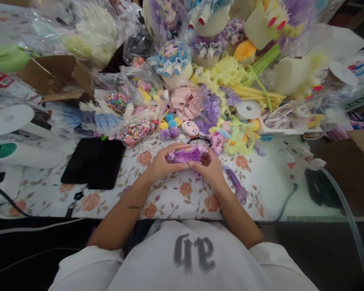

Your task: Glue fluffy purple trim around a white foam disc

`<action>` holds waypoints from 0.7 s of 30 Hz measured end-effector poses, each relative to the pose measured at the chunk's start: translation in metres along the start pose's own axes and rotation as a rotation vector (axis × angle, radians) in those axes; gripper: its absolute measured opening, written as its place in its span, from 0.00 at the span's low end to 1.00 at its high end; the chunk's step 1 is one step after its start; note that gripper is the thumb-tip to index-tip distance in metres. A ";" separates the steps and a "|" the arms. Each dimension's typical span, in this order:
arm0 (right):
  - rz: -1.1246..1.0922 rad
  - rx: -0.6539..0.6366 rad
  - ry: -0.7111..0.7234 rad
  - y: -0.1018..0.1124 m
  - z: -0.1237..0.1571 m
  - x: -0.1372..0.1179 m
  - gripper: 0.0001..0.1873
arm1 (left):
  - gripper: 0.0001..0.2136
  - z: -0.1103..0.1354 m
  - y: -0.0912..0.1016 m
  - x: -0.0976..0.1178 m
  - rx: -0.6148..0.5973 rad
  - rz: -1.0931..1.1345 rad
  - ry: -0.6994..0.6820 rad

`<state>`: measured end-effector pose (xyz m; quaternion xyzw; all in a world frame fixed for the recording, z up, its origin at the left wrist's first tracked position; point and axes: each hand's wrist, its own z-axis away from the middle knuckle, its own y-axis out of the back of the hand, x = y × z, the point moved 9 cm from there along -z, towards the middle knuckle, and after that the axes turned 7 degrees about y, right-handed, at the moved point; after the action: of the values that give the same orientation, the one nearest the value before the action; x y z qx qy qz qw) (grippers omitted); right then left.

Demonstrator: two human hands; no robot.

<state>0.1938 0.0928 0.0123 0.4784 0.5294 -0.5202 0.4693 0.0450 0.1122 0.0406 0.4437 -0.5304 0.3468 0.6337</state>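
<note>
Between my two hands is a purple fluffy piece (pixel 186 157), held just above the flowered cloth. My left hand (pixel 164 162) is closed around its left end, fingers behind and thumb in front. On the other end, my right hand (pixel 211 166) grips it the same way, and the thumbs nearly meet at the front edge. The palms hide part of the piece. A doll face (pixel 190 128) lies just beyond the hands. By my right wrist rests a purple strip with a flower (pixel 241 194). A pink flower-shaped piece (pixel 216 142) is close to my right fingers.
Two black phones (pixel 104 163) lie to the left, near a white and green device (pixel 21 155). Craft parts, plush dolls (pixel 171 60) and a ribbon spool (pixel 248 110) crowd the back. A glue gun (pixel 303 161) with its cord sits on the right beside a cardboard box (pixel 341 173).
</note>
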 end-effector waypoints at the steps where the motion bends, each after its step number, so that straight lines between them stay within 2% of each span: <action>1: -0.006 -0.002 0.002 0.000 0.000 0.000 0.32 | 0.28 0.000 0.000 -0.001 -0.002 0.006 0.002; 12: -0.012 0.012 0.013 -0.001 0.000 0.001 0.31 | 0.28 0.001 0.002 -0.003 0.002 0.023 0.007; 21: -0.023 0.023 -0.037 0.000 0.000 0.002 0.32 | 0.27 -0.001 0.002 -0.006 0.005 0.043 -0.005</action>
<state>0.1932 0.0926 0.0102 0.4677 0.5203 -0.5404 0.4675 0.0425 0.1138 0.0348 0.4348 -0.5406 0.3604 0.6235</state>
